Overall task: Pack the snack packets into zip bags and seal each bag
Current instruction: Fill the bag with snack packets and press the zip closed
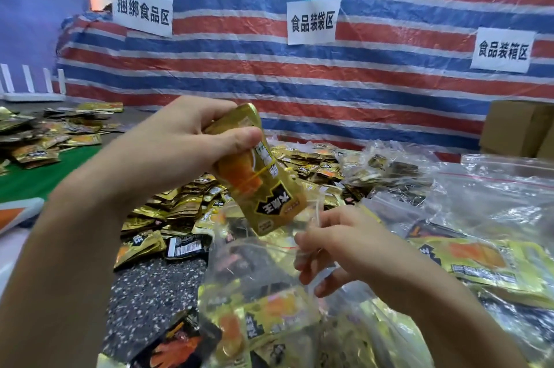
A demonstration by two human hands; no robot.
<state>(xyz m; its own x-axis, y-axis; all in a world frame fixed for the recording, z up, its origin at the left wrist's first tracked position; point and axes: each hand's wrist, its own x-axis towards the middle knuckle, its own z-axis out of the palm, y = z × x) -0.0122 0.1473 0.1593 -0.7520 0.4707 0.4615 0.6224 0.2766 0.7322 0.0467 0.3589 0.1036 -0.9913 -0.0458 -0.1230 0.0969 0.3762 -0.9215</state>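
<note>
The left hand (180,142) is holding a gold snack packet (260,175) just above the zip bag (248,265), its fingers (239,139) clenched round the packet's upper end. The right hand (338,244) is at the bag's right-hand rim, pinching the clear film and holding the mouth up. How wide the mouth is gaping is hard to tell through the glare.

The likeliest slip, as I judge it, is the packet's leading corner catching on the near lip of the zip bag. The film is limp and is being held on one side only, so the mouth could be folding shut as the packet arrives. The packet would then be sliding off to the left of the bag, onto the loose pile (186,208) lying beyond it. A second risk is the grip itself, which is taking only the top of a glossy packet. A snag could be twisting it out of the fingers.

The packet's long axis is running from upper left to lower right. Its lower end is pointing down at the zip bag's mouth, and its printed face is turning toward the camera. More filled bags (479,250) are lying to the right of the zip bag.
</note>
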